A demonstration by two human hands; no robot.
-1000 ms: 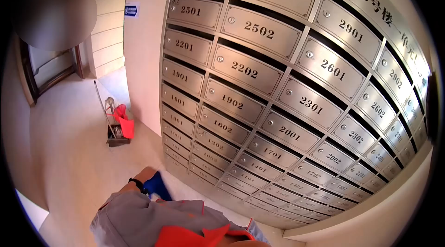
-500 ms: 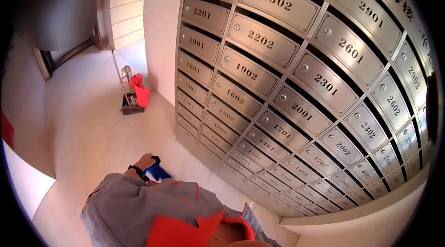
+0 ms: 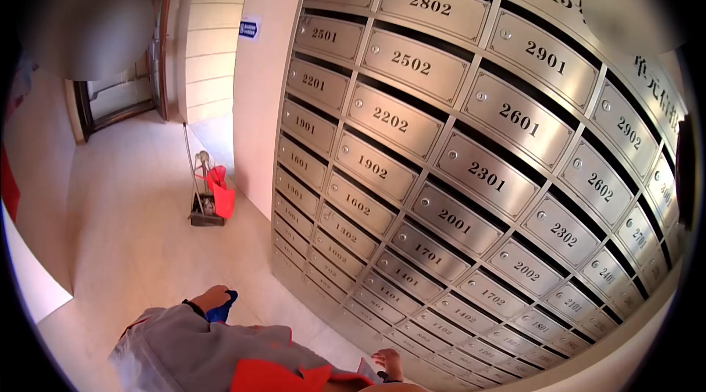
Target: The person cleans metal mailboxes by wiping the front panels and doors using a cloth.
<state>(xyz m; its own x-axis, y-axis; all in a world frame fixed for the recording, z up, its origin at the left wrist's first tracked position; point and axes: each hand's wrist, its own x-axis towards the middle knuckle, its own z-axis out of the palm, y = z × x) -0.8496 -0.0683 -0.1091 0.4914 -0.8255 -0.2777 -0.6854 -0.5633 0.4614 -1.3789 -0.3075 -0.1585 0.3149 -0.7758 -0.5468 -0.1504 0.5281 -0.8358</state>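
Low in the view, my left hand (image 3: 212,296) is closed around a dark blue cloth (image 3: 221,312), part of which hangs below the fingers. A dark band circles that wrist, at the end of a grey sleeve (image 3: 176,337). My right hand (image 3: 388,362) shows at the bottom edge near the lower mailboxes, apart from them. Its fingers are loosely bent and slightly apart, with no object visible in them. The wall of metal mailboxes (image 3: 393,121), with numbered doors, keyholes and dark slots, fills the right side.
A dustpan (image 3: 207,221) with a long handle stands on the pale floor (image 3: 132,245), a red bag (image 3: 221,193) hanging at it. Farther back is an open door (image 3: 163,46). A small blue sign (image 3: 248,29) is on the wall. A ledge runs below the mailboxes.
My view has tilted upward, so higher mailboxes and more of the doorway show. My right hand has come into sight at the bottom. The blue cloth is still in my left hand.
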